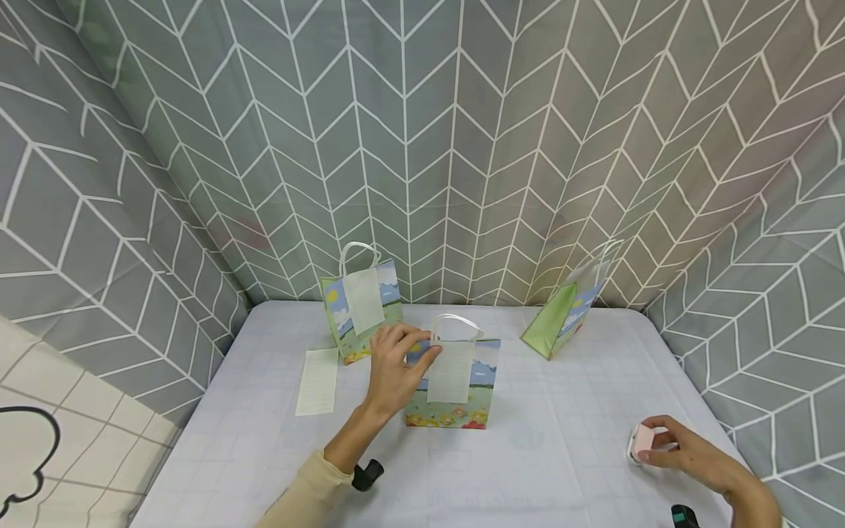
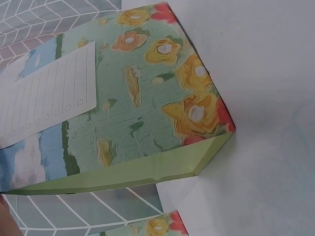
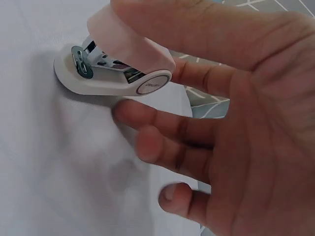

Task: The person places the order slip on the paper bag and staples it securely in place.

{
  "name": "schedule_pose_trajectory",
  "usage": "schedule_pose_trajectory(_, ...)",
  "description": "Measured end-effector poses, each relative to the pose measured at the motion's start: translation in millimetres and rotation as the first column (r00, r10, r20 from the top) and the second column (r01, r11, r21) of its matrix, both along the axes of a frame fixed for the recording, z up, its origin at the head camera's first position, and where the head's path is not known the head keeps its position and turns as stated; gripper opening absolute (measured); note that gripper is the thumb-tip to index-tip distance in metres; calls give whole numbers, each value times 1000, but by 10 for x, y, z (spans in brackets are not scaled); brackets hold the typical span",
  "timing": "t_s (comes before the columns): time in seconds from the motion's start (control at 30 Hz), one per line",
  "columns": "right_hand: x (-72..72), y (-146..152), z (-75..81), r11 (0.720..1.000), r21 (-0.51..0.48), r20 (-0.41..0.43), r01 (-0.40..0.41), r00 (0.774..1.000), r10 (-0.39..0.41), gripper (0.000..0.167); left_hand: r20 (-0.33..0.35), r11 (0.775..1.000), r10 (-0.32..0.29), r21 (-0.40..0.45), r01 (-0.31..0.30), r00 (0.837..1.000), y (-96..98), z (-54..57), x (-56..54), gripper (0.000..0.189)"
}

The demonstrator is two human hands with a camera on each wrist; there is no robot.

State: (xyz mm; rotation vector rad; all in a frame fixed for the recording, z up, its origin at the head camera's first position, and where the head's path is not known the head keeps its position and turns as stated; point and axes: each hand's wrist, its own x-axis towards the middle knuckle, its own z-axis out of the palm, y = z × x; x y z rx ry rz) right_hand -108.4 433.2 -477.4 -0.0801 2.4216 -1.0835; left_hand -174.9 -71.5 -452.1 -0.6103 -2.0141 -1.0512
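At the centre of the frame, the left hand [image 1: 399,367] pinches the rim of the bag [image 1: 449,415] and the upper left corner of the card [image 1: 451,372]. At lower right, over the counter [image 1: 541,469], the right hand [image 1: 689,447] holds the stapler [image 1: 643,441] between thumb and forefinger, its other fingers loosely bent; I can't tell whether its base touches the cloth. I judge the step in hand to be readying card and stapler together, so I'd press the card flat and square to the rim, lift the stapler level and leave the left fingers well clear of its mouth. In the right wrist view, the stapler's long axis runs roughly left to right, mouth towards the left, hinge to the right. The bag stands upright, handle up; the card's long axis runs up and down its front.
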Motion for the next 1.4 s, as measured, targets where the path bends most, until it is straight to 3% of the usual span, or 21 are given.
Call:
schedule_pose_trajectory(0.33, -26, -79, 25, 1000, -24, 48, 2, 999, 0, 56, -2, 1000, -3, 0, 3, 1000, -5, -6, 7, 22)
schedule_pose_trajectory(0.73, -76, -235, 36, 999, -18, -72, 31, 997, -32, 61, 0, 1000, -12, 6, 12, 1000, 7, -8, 16, 23)
schedule_pose_trajectory(1.07, -344, -657, 196, 999, -37, -131, 4, 991, -9, 64, 7, 1000, 0, 5, 0, 1000, -13, -6, 19, 22)
schedule_pose_trajectory(1.4, -648, -1194, 446, 995, -25, -292, -97, 953, 85, 60, 2, 1000, -3, 1, 3, 1000, -3, 1, 24, 22)
